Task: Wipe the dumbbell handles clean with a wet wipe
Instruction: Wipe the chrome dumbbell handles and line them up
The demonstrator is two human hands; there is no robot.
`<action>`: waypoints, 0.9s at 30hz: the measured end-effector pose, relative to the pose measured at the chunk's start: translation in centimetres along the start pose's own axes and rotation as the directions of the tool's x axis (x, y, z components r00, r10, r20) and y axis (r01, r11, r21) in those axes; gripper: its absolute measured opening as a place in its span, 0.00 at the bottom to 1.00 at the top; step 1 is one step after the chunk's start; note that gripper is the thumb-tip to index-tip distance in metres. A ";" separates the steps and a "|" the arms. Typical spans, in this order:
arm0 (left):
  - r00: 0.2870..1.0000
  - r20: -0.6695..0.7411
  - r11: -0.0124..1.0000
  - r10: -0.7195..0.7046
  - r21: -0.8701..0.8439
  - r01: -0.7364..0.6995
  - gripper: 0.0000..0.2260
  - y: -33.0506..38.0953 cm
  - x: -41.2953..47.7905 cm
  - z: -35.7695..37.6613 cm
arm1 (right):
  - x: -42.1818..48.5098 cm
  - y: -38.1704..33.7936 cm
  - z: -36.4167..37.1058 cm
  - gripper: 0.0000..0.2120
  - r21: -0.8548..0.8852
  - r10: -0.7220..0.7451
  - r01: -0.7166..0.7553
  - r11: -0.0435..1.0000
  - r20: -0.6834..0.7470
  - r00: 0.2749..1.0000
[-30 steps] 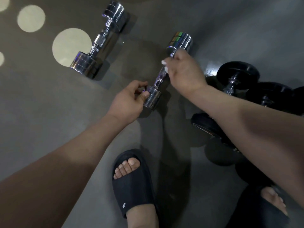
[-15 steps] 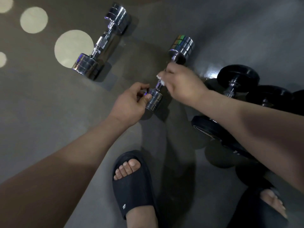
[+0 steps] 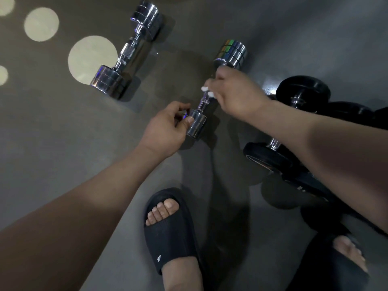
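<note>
A chrome dumbbell (image 3: 231, 54) lies slanted on the grey floor in the middle of the view. My left hand (image 3: 165, 129) grips its near weight head (image 3: 197, 124). My right hand (image 3: 235, 93) is wrapped round the upper part of the handle with a white wet wipe (image 3: 206, 91) bunched under its fingers; only small bits of the wipe show. A short stretch of bare handle (image 3: 203, 102) is visible between the two hands. A second chrome dumbbell (image 3: 128, 55) lies untouched to the upper left.
Black dumbbells (image 3: 302, 91) are piled at the right, partly behind my right forearm. My feet in black slides (image 3: 168, 232) stand at the bottom, the right one (image 3: 344, 255) at the lower right corner. Pale round spots (image 3: 92, 59) mark the floor at the upper left.
My right hand slid down the handle toward the near head half a second ago, then back up toward the far head. My left hand kept its grip on the near head.
</note>
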State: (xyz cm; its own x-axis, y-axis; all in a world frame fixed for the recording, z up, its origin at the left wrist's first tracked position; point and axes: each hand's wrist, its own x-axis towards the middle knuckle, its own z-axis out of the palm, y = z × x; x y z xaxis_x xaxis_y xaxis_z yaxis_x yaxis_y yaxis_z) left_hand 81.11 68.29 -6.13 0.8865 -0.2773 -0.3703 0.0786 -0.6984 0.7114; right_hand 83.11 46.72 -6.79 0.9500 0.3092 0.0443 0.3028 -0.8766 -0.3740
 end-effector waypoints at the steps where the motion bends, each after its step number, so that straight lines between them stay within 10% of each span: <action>1: 1.000 0.000 1.000 0.000 -0.003 0.000 0.13 0.0 0.0 0.0 | -0.2 -0.2 0.3 0.13 -0.003 0.039 -0.039 0.999 -0.029 0.999; 6: 1.000 0.015 1.000 -0.012 0.001 0.012 0.11 0.0 0.3 -0.1 | -2.0 -2.2 1.6 0.14 0.048 -0.171 0.168 0.985 0.081 0.982; 19: 1.000 0.019 1.000 -0.014 0.007 0.014 0.12 -0.1 0.6 -0.6 | 0.4 1.6 0.7 0.16 0.016 0.179 -0.179 0.984 -0.143 0.973; 24: 0.997 -0.033 0.996 0.065 0.063 -0.063 0.15 -0.7 1.0 -0.8 | -1.2 -0.4 1.8 0.17 0.067 -0.074 0.077 0.995 -0.044 0.996; 27: 0.994 0.009 0.984 0.109 0.138 -0.109 0.13 -0.3 0.9 -1.0 | -0.3 0.3 1.0 0.18 0.086 0.011 -0.007 0.996 -0.050 0.999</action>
State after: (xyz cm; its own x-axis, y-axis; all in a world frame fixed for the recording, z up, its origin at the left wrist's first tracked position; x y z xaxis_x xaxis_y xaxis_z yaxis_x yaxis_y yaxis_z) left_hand 82.29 68.91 -6.09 0.8856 -0.3577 -0.2963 -0.0822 -0.7485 0.6580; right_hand 82.85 46.75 -7.80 0.9559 0.2805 0.0866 0.2886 -0.8436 -0.4528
